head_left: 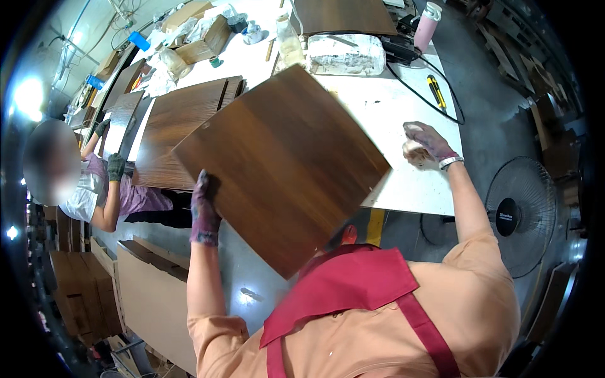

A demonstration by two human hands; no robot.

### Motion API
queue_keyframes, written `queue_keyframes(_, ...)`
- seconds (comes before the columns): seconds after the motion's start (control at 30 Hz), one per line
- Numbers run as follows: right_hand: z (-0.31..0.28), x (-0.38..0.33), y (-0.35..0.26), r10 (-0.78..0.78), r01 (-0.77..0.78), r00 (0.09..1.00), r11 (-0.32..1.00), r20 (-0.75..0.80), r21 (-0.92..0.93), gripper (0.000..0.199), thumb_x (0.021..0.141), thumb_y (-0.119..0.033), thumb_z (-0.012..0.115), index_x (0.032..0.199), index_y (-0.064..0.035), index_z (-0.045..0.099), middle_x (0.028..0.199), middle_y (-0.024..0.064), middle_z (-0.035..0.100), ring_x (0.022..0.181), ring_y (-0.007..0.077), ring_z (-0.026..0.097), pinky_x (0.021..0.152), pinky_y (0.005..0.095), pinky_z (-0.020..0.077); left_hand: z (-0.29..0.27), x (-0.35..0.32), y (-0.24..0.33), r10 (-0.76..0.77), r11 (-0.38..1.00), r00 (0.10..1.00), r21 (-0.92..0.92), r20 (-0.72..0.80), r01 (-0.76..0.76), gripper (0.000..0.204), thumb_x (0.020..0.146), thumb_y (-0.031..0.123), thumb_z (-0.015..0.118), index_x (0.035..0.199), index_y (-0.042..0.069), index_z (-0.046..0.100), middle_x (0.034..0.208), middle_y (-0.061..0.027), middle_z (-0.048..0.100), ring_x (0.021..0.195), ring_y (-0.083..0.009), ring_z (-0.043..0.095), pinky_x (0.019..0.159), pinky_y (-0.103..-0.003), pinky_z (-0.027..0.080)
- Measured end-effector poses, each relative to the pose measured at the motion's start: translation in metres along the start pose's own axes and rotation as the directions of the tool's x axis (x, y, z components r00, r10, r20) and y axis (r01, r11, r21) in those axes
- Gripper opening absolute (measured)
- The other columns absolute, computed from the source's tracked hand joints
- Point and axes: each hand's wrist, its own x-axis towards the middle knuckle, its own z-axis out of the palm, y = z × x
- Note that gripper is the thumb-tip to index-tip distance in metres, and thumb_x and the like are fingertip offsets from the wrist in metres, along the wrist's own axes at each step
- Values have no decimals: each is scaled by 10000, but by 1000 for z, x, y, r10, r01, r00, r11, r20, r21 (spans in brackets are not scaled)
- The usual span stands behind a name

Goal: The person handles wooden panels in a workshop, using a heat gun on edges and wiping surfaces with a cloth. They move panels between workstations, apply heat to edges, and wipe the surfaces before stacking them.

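Observation:
A dark brown wood-grain panel is held tilted in front of me, over the near edge of the white table. My left hand, in a stained purple glove, grips its left edge; part of the fingers is hidden behind the panel. Off to the right, my right hand, in a similar glove, is closed on a crumpled, stained cloth at the tabletop. The hand and cloth are apart from the panel.
More brown panels lie on the table at left, where a co-worker in dark gloves handles another. A yellow utility knife, a black cable, a pink bottle and a wrapped block lie beyond. A fan stands right.

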Motion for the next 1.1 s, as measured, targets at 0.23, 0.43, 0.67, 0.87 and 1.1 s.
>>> queue_keyframes(0.23, 12, -42, 12, 215, -192, 946, 975, 242, -115, 183, 791, -240, 539, 762, -60, 542, 706, 5, 531, 649, 91, 502, 599, 247, 427, 100, 74, -72, -176, 966, 915, 241, 362, 91, 515, 902, 321, 467, 1321, 29, 398, 1286, -121, 485, 1209, -215, 435, 1022, -331, 309)
queue_keyframes(0.43, 6, -33, 26, 230, -291, 948, 908, -222, -300, 290, 757, -264, 593, 871, 3, 584, 784, 59, 584, 696, 147, 534, 653, 271, 437, 180, 117, -75, -315, 807, 892, 586, 324, 72, 487, 872, 343, 536, 1211, -3, 482, 1095, -128, 574, 1002, -204, 537, 860, -330, 426)
queue_keyframes(0.67, -7, 13, 35, 103, -225, 952, 875, -289, -428, 335, 759, -271, 587, 948, 5, 580, 870, 115, 602, 811, 202, 559, 752, 309, 430, 205, 156, -83, -17, 408, 928, 849, 373, -335, 389, 831, 323, 577, 1036, -7, 566, 996, -207, 590, 942, -339, 558, 830, -396, 428)
queue_keyframes(0.87, -8, -2, -34, 43, -103, 864, 990, -501, -93, 193, 911, -300, 464, 898, -113, 512, 583, 16, 525, 376, 37, 351, 328, 194, 268, 187, 128, -20, 348, 332, 778, 707, 523, -624, 396, 858, 267, 544, 1178, 37, 508, 1215, -191, 479, 1107, -331, 483, 941, -385, 390)
queue_keyframes(1.1, 23, -9, -82, -121, 207, 964, 899, -237, 386, 293, 866, -291, 559, 988, -32, 497, 729, 29, 498, 482, 110, 463, 433, 229, 397, -38, 106, 24, 505, 672, 863, 626, 2, -395, 292, 870, 170, 550, 1133, 45, 569, 1037, -85, 607, 929, -147, 555, 834, -278, 443)
